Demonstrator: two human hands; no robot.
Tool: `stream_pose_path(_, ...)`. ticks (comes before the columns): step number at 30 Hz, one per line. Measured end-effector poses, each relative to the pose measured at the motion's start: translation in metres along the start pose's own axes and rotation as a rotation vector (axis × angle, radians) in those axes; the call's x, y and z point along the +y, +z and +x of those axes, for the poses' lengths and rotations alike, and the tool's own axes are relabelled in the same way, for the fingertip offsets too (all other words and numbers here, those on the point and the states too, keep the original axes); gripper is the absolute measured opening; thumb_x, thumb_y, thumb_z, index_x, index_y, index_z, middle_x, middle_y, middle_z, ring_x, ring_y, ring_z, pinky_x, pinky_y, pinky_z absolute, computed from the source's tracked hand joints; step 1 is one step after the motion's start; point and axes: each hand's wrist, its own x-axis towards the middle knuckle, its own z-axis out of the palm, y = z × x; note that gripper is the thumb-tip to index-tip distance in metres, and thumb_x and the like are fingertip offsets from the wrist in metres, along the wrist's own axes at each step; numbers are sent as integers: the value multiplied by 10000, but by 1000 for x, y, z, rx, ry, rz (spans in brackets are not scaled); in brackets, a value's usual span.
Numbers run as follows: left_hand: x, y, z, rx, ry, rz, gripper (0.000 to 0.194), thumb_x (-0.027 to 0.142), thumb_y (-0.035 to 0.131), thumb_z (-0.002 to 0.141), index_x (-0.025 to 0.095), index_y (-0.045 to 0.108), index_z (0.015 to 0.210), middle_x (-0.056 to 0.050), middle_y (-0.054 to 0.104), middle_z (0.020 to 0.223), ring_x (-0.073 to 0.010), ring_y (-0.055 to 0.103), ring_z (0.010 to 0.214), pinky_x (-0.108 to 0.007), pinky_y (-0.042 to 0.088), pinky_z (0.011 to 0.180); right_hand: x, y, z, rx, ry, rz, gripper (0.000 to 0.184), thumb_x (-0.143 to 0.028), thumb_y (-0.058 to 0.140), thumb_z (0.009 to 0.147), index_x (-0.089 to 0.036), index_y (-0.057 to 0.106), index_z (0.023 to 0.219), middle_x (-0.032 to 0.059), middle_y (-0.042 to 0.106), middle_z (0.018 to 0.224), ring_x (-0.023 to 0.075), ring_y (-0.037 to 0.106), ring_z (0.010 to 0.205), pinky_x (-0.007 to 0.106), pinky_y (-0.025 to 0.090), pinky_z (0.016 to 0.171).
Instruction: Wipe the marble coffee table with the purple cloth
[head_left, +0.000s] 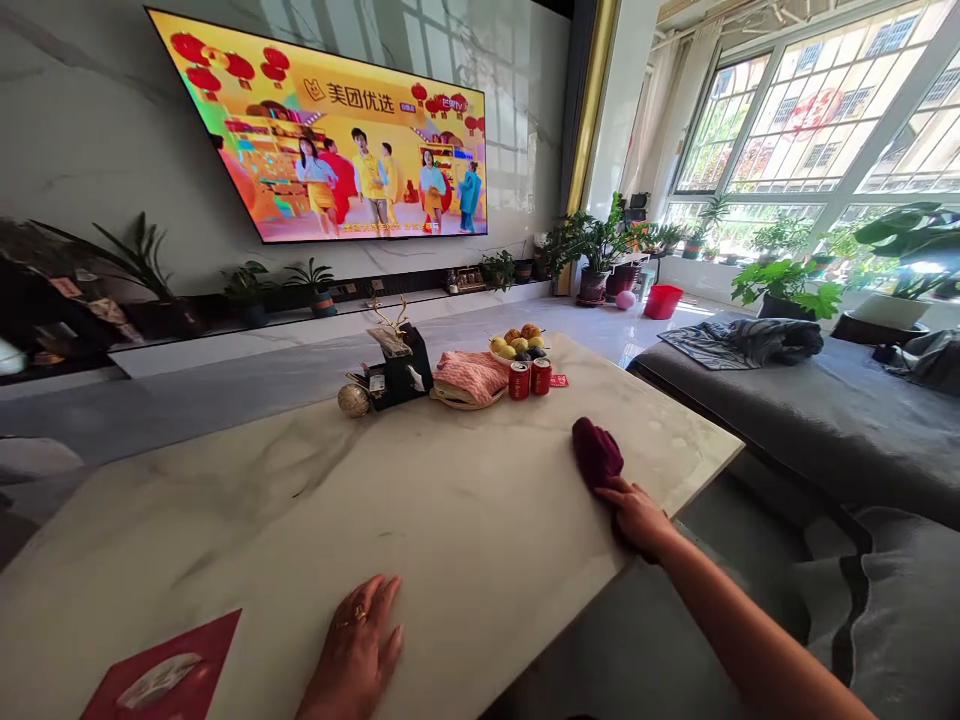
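Note:
My right hand [639,517] is on a dark maroon cloth [598,452], gripping it against the marble-patterned table [450,500] near its right edge. Bunched up, the cloth reaches forward past my fingertips, and part of it is under the palm. My left hand [358,640] lies on the tabletop near the front, fingers stretched out, a ring on one of them. Left of that hand is a dark red card or booklet [169,675] with a pale oval picture, cut off by the frame's lower edge.
Along the table's far side stand a black tissue box [401,375], a basket under a pink cloth [471,375], two red cans [529,379] and a fruit bowl [517,345]. A grey sofa [750,400] borders the right side. A television [337,140] hangs beyond.

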Motion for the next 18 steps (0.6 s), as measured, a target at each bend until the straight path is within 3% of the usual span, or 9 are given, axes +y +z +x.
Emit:
stream_pose_path(4, 2, 0, 0, -9, -27, -26, 482, 345, 527, 944, 276, 633, 1409, -86, 643, 1406, -287, 615, 1295, -492, 552, 1110, -51, 13, -31, -80, -129, 46, 799, -25, 449, 732, -384, 706, 1398, 8, 605, 1509, 246, 597, 1278, 378, 480, 1119)
stream_pose_path(12, 10, -5, -3, -44, -68, -78, 494, 313, 522, 950, 218, 628, 1424, -109, 597, 1447, -293, 550, 1342, -531, 472, 1188, -104, 36, -56, -113, -234, 133, 828, -65, 489, 688, -387, 686, 1425, 26, 636, 1447, 302, 578, 1323, 428, 494, 1152)
stream_pose_path(15, 17, -12, -4, -55, -147, -238, 502, 311, 554, 921, 203, 645, 1403, -129, 585, 1464, -322, 509, 1387, -587, 386, 1243, -151, 54, -65, -136, -321, 177, 825, -75, 513, 681, -401, 687, 1419, 27, 662, 1390, 317, 599, 1288, 439, 517, 1128)
stream_pose_path(18, 25, -21, -4, -25, -219, -389, 522, 285, 578, 877, 181, 652, 1383, -136, 611, 1448, -325, 516, 1398, -579, 358, 1264, -216, 69, -84, -205, -425, 210, 801, -91, 552, 683, -429, 693, 1396, 13, 686, 1344, 336, 613, 1246, 482, 529, 1098)
